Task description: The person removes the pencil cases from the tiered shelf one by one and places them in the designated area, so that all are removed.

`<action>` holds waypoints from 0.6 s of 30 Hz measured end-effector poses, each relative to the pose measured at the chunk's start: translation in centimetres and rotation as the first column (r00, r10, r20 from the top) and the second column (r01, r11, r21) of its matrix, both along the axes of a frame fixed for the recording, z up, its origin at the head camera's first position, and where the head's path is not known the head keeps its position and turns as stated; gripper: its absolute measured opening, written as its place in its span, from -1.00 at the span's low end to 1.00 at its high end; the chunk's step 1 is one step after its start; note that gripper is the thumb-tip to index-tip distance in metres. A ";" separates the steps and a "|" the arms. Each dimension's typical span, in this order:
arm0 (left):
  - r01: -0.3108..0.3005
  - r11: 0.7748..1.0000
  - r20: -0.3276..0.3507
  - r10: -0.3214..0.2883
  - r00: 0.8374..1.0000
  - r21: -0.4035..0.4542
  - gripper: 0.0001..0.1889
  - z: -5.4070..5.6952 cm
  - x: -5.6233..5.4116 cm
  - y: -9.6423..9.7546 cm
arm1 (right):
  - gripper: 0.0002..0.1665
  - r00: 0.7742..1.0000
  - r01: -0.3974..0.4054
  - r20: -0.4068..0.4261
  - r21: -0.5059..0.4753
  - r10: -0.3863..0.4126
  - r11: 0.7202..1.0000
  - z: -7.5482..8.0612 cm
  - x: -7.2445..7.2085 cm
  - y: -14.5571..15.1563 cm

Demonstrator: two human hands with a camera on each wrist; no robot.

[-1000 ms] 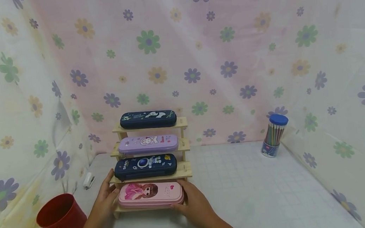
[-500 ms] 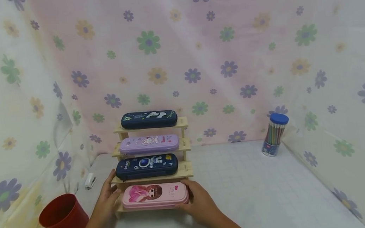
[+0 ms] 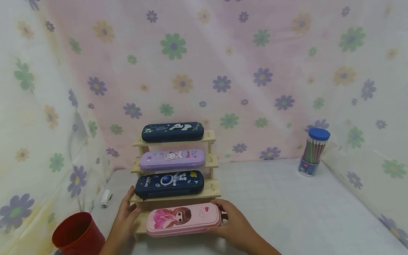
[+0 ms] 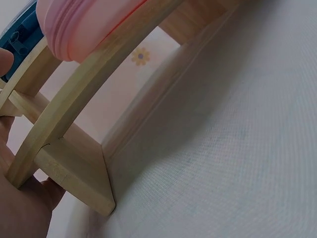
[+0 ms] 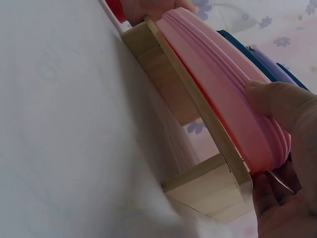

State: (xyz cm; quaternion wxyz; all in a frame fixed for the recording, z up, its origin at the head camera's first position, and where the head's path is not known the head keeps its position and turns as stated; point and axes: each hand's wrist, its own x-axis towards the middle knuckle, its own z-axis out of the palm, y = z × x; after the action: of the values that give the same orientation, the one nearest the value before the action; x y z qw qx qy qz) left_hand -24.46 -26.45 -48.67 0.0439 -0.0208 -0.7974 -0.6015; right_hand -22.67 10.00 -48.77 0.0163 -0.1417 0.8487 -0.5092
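Note:
A pink pencil case [image 3: 200,219] with a doll picture lies on the lowest step of a wooden stepped rack [image 3: 213,187]. My right hand [image 3: 236,227] grips its right end, thumb on the front side and fingers behind, as the right wrist view shows. The case overhangs the step's front edge slightly. My left hand [image 3: 124,220] holds the rack's left end, around the lower steps. Above, one per step, sit a dark blue space pencil case [image 3: 169,184], a purple pencil case [image 3: 172,160] and a dark panda pencil case [image 3: 172,133].
A red bucket [image 3: 79,241] stands left of my left forearm. Behind it lies a small white stapler-like object [image 3: 106,198]. At the back right is a tub of pencils [image 3: 312,151] with a blue lid. Flowered cloth [image 3: 241,53] encloses the white tabletop [image 3: 266,206].
The pink pencil case has slid rightward along the lowest step with my right hand, baring the step's left end. My left hand stays at the rack. The head view has shifted slightly.

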 end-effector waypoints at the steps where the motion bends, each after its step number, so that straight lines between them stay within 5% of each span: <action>1: 0.004 1.000 -0.007 -0.004 1.000 0.000 -0.22 0.1 0.0 0.0 | 0.01 1.000 -0.005 0.006 -0.009 0.005 1.000 0.0 0.0 0.1; 18: 0.022 1.000 -0.064 -0.023 0.998 -0.019 -0.25 -0.1 0.0 -0.3 | 0.00 0.989 -0.045 0.135 -0.114 0.061 0.992 -0.2 -1.3 4.6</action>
State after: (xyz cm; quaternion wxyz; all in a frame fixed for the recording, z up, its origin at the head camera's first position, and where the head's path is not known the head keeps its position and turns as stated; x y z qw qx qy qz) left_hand -24.44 -26.71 -48.73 0.0624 -0.0495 -0.8006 -0.5938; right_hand -23.99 14.61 -48.93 0.0806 -0.1293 0.8119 -0.5636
